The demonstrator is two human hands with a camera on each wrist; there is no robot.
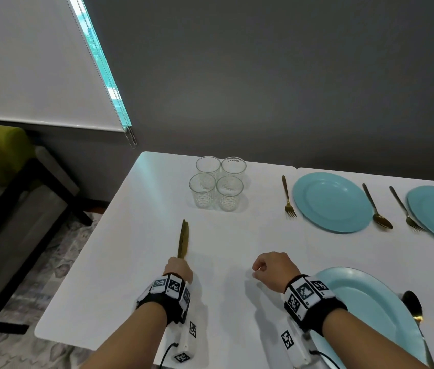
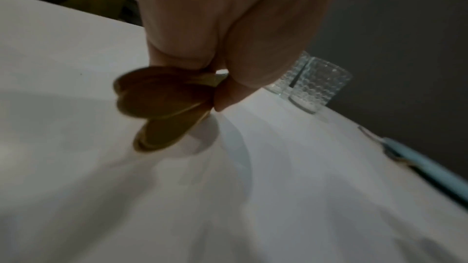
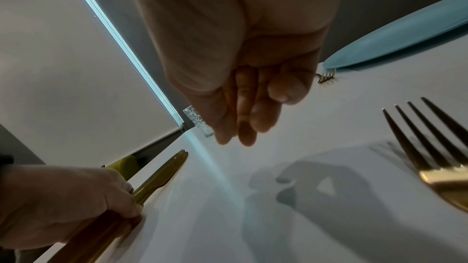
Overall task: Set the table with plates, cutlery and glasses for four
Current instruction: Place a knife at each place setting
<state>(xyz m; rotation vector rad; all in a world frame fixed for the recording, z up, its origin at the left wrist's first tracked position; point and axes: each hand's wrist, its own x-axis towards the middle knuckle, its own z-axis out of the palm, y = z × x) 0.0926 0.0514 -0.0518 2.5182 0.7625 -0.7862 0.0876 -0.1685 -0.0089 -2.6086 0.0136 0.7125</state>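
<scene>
1. Knives, a gold bundle, sit in my left hand, its grip closed round their handles, blades pointing over the white worktop.
2. My right hand hovers loosely curled, holding nothing.
3. Four glasses cluster ahead; blue plate with fork right of them.

A white roller blind with a bead chain hangs beside a dark grey wall; a green cushion rests on a black-framed bench over a patterned rug.
</scene>
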